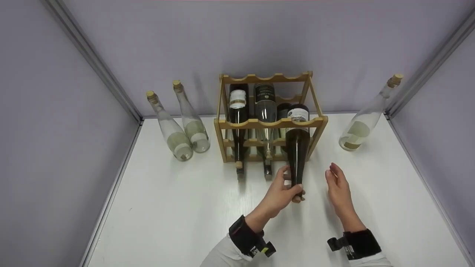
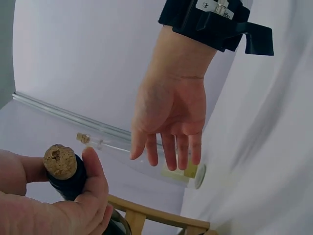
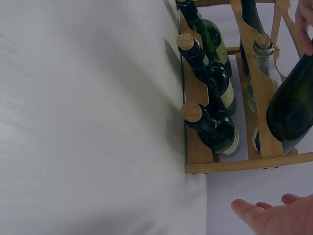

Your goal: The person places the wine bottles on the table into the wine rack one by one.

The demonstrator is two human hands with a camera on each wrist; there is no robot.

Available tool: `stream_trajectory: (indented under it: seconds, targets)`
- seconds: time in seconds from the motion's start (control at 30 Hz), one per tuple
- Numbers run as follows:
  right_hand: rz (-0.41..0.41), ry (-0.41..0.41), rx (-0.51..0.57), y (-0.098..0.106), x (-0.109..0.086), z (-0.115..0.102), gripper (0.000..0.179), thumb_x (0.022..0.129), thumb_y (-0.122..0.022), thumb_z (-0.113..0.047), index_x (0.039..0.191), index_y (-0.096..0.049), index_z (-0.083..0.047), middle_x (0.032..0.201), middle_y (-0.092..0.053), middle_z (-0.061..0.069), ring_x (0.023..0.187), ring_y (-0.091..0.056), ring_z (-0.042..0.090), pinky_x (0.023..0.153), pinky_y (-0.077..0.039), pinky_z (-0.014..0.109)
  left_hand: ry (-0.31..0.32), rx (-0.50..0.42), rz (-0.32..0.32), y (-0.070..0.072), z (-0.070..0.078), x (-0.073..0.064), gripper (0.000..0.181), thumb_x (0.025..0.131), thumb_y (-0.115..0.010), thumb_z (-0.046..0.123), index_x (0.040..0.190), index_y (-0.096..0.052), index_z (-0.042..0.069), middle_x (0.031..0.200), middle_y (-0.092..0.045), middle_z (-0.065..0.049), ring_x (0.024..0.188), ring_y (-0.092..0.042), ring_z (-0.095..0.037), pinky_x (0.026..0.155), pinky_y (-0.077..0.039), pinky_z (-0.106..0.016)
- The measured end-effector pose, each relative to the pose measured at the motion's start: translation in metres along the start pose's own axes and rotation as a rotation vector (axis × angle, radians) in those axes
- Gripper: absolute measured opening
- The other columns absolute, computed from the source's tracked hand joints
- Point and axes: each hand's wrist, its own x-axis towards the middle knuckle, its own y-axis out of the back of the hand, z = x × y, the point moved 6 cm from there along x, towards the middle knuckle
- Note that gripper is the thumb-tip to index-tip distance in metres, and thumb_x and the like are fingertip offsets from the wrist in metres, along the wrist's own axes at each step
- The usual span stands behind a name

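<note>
My left hand (image 1: 279,194) grips a dark wine bottle (image 1: 297,146) by its neck, near the cork. The bottle's body lies in the right-hand notch of the wooden wine rack (image 1: 271,123), with the neck sloping down toward me. In the left wrist view, fingers and thumb pinch the neck just below the cork (image 2: 61,161). To the right of that bottle, my right hand (image 1: 338,191) hovers above the table with fingers extended, touching nothing. The left wrist view shows its palm (image 2: 171,105).
A dark bottle (image 1: 239,111) and a clear bottle (image 1: 266,107) lie in the rack's other top notches. Green bottles (image 3: 220,132) rest on its lower level. Two clear corked bottles (image 1: 174,139) stand at left, another (image 1: 358,129) at right. Walls enclose the white table (image 1: 167,207).
</note>
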Motion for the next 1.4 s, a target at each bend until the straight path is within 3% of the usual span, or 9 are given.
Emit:
stream_trajectory:
  seconds: [0.23,0.47,0.77,1.1,1.4]
  targets:
    - [-0.003,-0.010,0.001,0.000,0.000,0.002,0.068,0.106,-0.036,-0.042,0.157,-0.012,-0.005,0.160,-0.018,0.019,0.146,-0.018,0.032,0.115,-0.022,0.046,0.038,-0.119,-0.020,-0.001,-0.012,0.019,0.043,0.089,-0.065,-0.005,0.128,-0.048,-0.005,0.100,-0.063,-0.018,0.078,-0.070,-0.024,0.068,-0.057,-0.031]
    - [0.009,-0.003,-0.002,0.001,0.000,0.004,0.071,0.105,-0.037,-0.046,0.156,-0.014,-0.003,0.159,-0.020,0.020,0.146,-0.020,0.033,0.115,-0.022,0.046,0.008,-0.187,0.002,0.001,-0.018,0.038,0.019,0.087,-0.066,-0.005,0.105,-0.062,-0.007,0.084,-0.071,-0.020,0.076,-0.071,-0.022,0.069,-0.057,-0.031]
    - [-0.007,0.012,0.008,0.001,0.005,0.000,0.068,0.106,-0.036,-0.044,0.156,-0.016,-0.002,0.158,-0.022,0.021,0.144,-0.024,0.033,0.114,-0.025,0.044,0.023,-0.180,0.066,0.005,-0.031,0.056,0.030,0.088,-0.066,-0.007,0.117,-0.059,-0.008,0.089,-0.069,-0.019,0.073,-0.069,-0.021,0.061,-0.055,-0.027]
    - [-0.041,0.065,0.089,-0.004,0.013,-0.015,0.062,0.107,-0.036,-0.038,0.154,-0.022,0.001,0.156,-0.026,0.021,0.143,-0.027,0.032,0.111,-0.031,0.041,0.012,-0.151,0.131,-0.004,-0.027,0.063,0.033,0.089,-0.067,-0.005,0.120,-0.057,-0.005,0.089,-0.067,-0.014,0.072,-0.068,-0.022,0.059,-0.055,-0.026]
    - [-0.096,0.024,0.090,-0.013,0.018,-0.016,0.059,0.108,-0.033,-0.034,0.154,-0.021,0.001,0.157,-0.025,0.021,0.142,-0.030,0.033,0.110,-0.034,0.043,0.002,-0.109,0.176,-0.003,-0.026,0.075,0.032,0.089,-0.068,-0.004,0.119,-0.057,-0.005,0.088,-0.067,-0.012,0.075,-0.068,-0.021,0.062,-0.056,-0.028]
